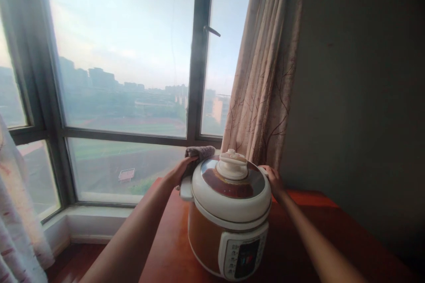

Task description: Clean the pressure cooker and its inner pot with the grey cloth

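A white and brown electric pressure cooker (206,234) stands upright on the reddish wooden table, its lid in place. Its round white knob (232,163) sits on top of the shiny lid, and the control panel (247,256) faces me. My left hand (182,170) is closed on a grey-brown cloth (201,152) at the cooker's back left, just behind the left side handle (186,189). On the opposite side, my right hand (274,179) grips the right side handle, with its fingers curled over the edge and partly hidden.
The reddish table (172,247) spreads around the cooker. Behind it are large windows (126,75) with dark frames and a low white sill (96,221). A patterned curtain (262,75) hangs at the back right beside a dark wall; another curtain (20,212) hangs at left.
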A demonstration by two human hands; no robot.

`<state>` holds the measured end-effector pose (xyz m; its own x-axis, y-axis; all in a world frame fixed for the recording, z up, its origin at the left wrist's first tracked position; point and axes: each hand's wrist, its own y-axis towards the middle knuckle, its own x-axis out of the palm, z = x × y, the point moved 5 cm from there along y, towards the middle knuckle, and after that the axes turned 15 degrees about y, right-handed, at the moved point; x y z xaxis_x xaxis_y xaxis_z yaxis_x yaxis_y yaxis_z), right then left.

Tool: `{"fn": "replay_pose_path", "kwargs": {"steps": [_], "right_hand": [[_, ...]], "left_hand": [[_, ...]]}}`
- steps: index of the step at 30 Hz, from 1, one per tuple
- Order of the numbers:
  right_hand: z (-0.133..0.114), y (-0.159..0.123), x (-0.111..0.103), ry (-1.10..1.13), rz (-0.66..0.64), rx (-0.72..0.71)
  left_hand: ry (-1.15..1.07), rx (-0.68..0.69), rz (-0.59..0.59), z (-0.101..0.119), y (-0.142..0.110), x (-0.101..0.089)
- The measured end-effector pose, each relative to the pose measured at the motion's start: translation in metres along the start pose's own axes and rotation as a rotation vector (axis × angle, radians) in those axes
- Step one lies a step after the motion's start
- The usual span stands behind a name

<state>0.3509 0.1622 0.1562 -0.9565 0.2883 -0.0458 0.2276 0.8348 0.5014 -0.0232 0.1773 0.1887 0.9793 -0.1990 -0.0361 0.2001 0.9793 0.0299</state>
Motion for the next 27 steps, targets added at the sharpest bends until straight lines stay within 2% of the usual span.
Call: {"fn": "replay_pose_path", "kwargs": {"steps": [3, 6, 8, 9, 12, 15, 19, 22, 27], "right_hand": [[0.001, 0.0, -0.001, 0.003, 0.0, 0.005], [0.003, 0.0, -0.001, 0.008, 0.006, 0.019], [0.003, 0.0, -0.001, 0.016, 0.011, 0.027], [0.003, 0.0, -0.001, 0.021, 0.011, 0.029], [0.0, -0.002, 0.0, 0.04, 0.008, 0.029], [-0.003, -0.003, 0.002, 0.067, 0.006, 0.027], [-0.008, -0.006, 0.005, 0.12, 0.02, 0.03], [-0.011, -0.009, 0.007, 0.152, 0.039, 0.032], [-0.01, -0.013, 0.004, 0.149, 0.1, 0.035]], "left_hand": [[0.243, 0.072, -0.009, 0.033, 0.003, 0.006], [0.504, 0.34, -0.084, 0.062, -0.016, 0.03], [0.692, 0.519, -0.026, 0.072, -0.038, 0.044], [0.751, 0.566, 0.045, 0.073, -0.049, 0.049], [0.887, 0.629, 0.256, 0.066, -0.084, 0.056], [1.049, 0.674, 0.419, 0.047, -0.115, 0.061], [1.082, 0.804, 0.614, 0.02, -0.146, 0.065], [1.057, 0.9, 0.691, 0.005, -0.153, 0.064], [1.015, 0.968, 0.702, 0.0, -0.139, 0.055]]}}
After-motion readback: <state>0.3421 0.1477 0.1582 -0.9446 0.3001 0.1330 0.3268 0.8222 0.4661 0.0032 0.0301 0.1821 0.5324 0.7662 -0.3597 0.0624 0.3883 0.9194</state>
